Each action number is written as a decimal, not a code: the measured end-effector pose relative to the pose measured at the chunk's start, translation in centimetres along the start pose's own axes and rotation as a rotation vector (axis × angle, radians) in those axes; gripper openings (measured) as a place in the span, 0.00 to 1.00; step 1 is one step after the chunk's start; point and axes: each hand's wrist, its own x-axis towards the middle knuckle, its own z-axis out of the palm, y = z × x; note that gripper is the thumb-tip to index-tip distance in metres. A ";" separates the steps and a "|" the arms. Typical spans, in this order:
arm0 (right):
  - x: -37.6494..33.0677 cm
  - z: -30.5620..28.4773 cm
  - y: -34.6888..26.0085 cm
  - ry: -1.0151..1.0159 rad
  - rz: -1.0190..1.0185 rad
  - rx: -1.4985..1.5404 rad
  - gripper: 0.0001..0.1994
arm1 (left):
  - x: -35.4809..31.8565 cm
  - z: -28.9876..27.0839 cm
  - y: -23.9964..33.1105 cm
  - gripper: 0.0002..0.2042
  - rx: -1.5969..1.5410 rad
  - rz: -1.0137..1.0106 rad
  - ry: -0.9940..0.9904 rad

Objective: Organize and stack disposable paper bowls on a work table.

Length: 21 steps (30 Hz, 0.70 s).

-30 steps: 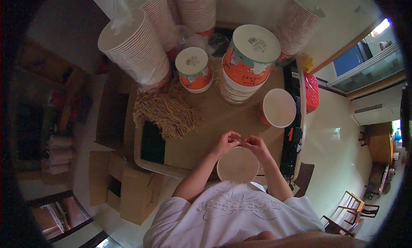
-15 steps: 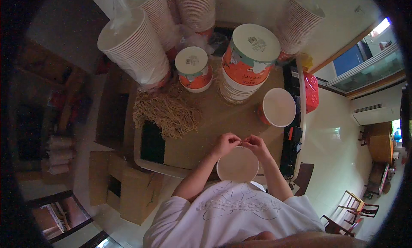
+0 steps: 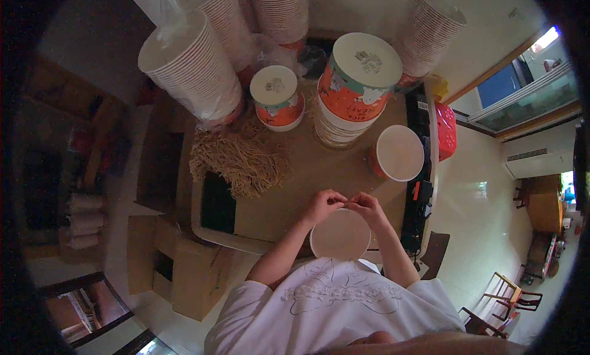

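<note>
A white-lined paper bucket (image 3: 340, 237) rests against my body at the table's front edge, its open mouth facing up. At its far rim, my left hand (image 3: 324, 206) is closed in a pinch. My right hand (image 3: 367, 208) pinches right beside it, the fingertips of both nearly meeting. What lies between the fingers is too small to make out. A pile of tan twisted cords (image 3: 241, 158) lies on the cardboard table cover to the left. Over on the right stands another open paper bucket (image 3: 399, 153), orange outside and white inside.
Upturned orange-and-green buckets, one small (image 3: 275, 98) and one large stack (image 3: 358, 85), stand farther back. Tall plastic-wrapped bucket stacks (image 3: 193, 72) line the far side. Black power strips (image 3: 421, 192) run along the right edge. A cardboard box (image 3: 200, 275) sits on the floor, lower left.
Hardly anything differs. Both hands stay pinched at the bucket's far rim, with only a slight shift of the fingers.
</note>
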 end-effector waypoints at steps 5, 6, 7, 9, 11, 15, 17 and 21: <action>0.1 -0.1 0.2 -0.010 0.003 -0.017 0.04 | 0.0 0.0 -0.5 0.05 0.083 0.025 0.000; 0.1 -0.1 0.5 -0.003 -0.008 -0.002 0.04 | 0.1 0.1 -0.6 0.05 0.080 0.009 0.013; 0.2 -0.2 0.7 0.004 -0.020 0.012 0.03 | 0.1 0.3 -0.7 0.05 0.077 -0.007 0.025; 0.0 0.2 0.0 -0.005 -0.013 0.031 0.03 | 0.1 0.4 -0.8 0.05 0.068 -0.051 0.044; -0.3 0.3 -0.7 -0.014 -0.007 0.051 0.03 | 0.0 0.4 -0.9 0.05 0.058 -0.095 0.061; -0.8 0.5 -1.7 0.021 0.019 0.018 0.03 | 0.1 0.4 -1.7 0.05 -0.004 -0.141 0.065; -0.8 0.5 -1.7 0.026 0.019 -0.001 0.03 | 0.1 0.5 -1.7 0.05 -0.009 -0.134 0.063; -0.6 0.2 -1.1 0.012 -0.003 0.025 0.04 | 0.4 0.7 -1.1 0.05 -0.108 0.050 0.102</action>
